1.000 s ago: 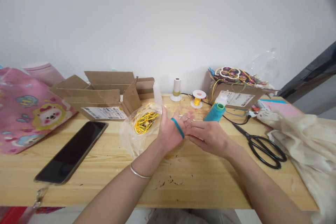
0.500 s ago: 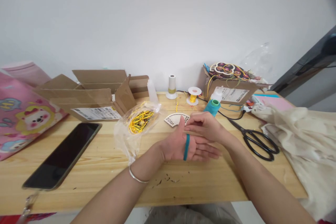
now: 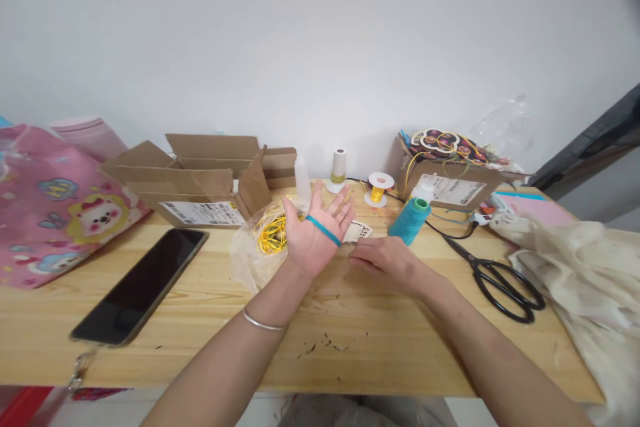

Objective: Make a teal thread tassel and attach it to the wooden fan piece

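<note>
1. While the left hand (image 3: 316, 240) spreads open, the right hand (image 3: 387, 260) curls nearby, its grip hidden
2. Teal thread cone (image 3: 410, 221), just beyond the right hand
3. Teal band (image 3: 324, 231) across the left palm: some winding apparently done, remainder unclear

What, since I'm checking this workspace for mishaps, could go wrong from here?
The teal thread crosses the open palm of the left hand, so it might slip off if that hand tips or relaxes. The teal spool stands close to the right hand, and a stray knock could topple it. The black scissors lie beside the right forearm, where a sideways sweep might catch them.
</note>
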Tool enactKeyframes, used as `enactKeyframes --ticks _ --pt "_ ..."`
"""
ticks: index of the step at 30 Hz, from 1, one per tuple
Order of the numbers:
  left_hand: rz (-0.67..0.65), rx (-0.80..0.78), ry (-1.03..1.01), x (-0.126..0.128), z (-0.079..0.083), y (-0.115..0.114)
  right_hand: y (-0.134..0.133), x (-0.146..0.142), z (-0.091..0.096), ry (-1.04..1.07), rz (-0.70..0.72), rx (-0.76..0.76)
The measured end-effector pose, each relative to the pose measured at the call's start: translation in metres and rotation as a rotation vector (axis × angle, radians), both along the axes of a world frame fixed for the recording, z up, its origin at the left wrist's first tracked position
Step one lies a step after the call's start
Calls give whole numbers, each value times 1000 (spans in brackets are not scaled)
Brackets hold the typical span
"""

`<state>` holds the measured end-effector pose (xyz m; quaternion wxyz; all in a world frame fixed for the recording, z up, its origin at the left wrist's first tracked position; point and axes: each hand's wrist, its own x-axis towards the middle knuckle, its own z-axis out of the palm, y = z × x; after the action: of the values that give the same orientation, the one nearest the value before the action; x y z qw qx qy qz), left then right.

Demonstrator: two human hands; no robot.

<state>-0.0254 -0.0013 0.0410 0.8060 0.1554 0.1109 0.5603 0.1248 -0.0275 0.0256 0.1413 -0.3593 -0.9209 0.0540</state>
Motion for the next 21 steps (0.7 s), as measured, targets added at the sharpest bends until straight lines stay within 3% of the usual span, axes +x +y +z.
enactKeyframes --ticks 6,8,14,21 --pt "-27 -7 43 2 -12 1 -7 4 11 76 28 87" --pt "-133 -42 77 7 -16 -3 -7 6 13 146 45 95" --pt "-613 -77 39 27 -23 -22 1 16 11 337 12 79" --pt "-853 22 91 32 -31 -25 7 18 10 497 -58 4"
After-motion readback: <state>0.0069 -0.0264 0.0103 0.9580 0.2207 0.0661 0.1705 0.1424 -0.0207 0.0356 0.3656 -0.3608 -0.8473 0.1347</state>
